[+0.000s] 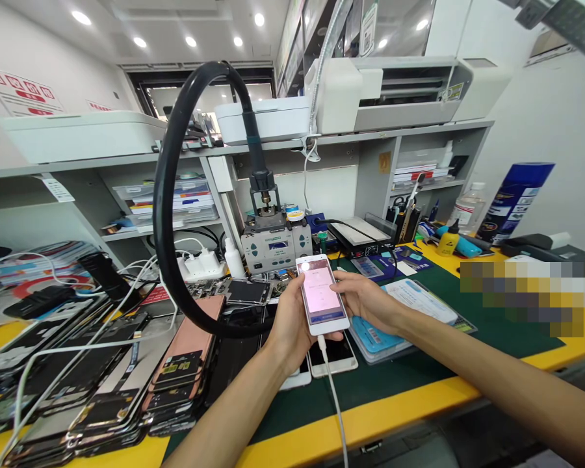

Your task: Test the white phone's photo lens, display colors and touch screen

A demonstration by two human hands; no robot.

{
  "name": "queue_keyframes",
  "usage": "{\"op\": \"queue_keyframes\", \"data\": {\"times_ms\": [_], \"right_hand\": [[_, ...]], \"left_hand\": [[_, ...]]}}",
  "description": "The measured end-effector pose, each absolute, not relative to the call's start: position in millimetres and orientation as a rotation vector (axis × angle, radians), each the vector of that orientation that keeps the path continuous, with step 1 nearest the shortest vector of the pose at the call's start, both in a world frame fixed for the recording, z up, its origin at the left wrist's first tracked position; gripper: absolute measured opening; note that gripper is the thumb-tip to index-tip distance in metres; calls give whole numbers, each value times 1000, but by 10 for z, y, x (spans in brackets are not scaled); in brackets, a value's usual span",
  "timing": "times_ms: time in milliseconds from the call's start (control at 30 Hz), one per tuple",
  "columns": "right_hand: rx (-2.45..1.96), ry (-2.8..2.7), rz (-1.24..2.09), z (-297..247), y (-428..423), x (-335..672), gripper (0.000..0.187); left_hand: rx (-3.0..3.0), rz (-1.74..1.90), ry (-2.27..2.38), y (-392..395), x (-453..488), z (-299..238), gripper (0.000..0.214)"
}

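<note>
My left hand [288, 325] is wrapped round a white smartphone [322, 294] and holds it upright above the bench, thumb on its left edge. The screen is lit pink and white. A white cable [335, 396] is plugged into the phone's bottom end and hangs down past the bench edge. My right hand [365, 299] touches the phone's right side, its fingers curled against the edge. Below the held phone another white phone [334, 359] lies flat on the green mat [419, 364].
Stacks of phone screens and parts [102, 383] fill the bench to the left. A thick black hose loop [175, 195] rises from a grey station [275, 244] behind the phone. Blue packets [377, 338] lie to the right, with bottles, tools and shelves beyond.
</note>
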State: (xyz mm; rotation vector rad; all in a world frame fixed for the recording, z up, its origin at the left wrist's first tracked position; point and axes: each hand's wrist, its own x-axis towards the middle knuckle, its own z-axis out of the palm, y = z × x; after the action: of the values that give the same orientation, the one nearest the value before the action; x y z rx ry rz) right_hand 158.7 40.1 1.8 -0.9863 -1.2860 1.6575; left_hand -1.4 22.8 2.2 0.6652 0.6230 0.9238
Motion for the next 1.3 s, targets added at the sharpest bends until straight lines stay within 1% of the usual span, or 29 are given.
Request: {"op": "queue_keyframes", "data": {"times_ms": [267, 433, 600, 833, 1067, 1300], "right_hand": [[-1028, -1334, 1633, -1, 421, 1605, 40], [-1033, -1369, 1617, -2, 407, 1604, 37], [-1034, -1356, 1597, -7, 400, 1597, 37], [-1038, -1315, 1623, 11, 408, 1582, 32], [-1048, -1264, 1622, 27, 384, 1563, 35], [-1000, -1251, 1660, 13, 400, 1576, 34]], "left_hand": [[684, 913, 611, 239, -34, -27, 52], [688, 916, 624, 232, -31, -10, 50], [691, 925, 627, 232, -21, 12, 49], [686, 914, 622, 242, -24, -8, 51], [672, 918, 614, 239, -17, -11, 51], [673, 920, 617, 234, -21, -2, 50]]}}
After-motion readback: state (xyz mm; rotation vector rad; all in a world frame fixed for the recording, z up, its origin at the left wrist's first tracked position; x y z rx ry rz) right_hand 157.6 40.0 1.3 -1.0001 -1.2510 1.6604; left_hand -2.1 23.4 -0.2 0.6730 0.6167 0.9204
